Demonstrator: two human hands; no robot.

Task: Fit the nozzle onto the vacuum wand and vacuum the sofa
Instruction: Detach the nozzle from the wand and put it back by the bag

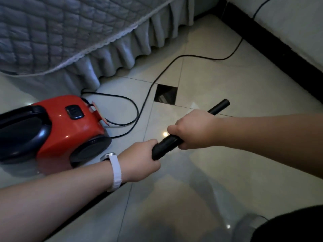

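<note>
A black tube (pixel 219 106) slants from lower left to upper right above the tiled floor. My right hand (pixel 194 129) grips its middle, and its free end pokes out past my fingers. My left hand (pixel 139 161), with a white watch strap on the wrist, grips a wider black piece (pixel 163 148) at the tube's lower end. The two black parts meet between my hands; how far they are joined is hidden. A red and black vacuum cleaner (pixel 61 126) stands on the floor at the left. The sofa (pixel 52 32), under a grey quilted cover with a frilled skirt, fills the upper left.
A black power cord (pixel 157 79) loops from the vacuum across the glossy tiles toward the wall at upper right. A black skirting board (pixel 272 48) runs along that wall. A dark inlaid tile (pixel 166 94) lies beyond my hands.
</note>
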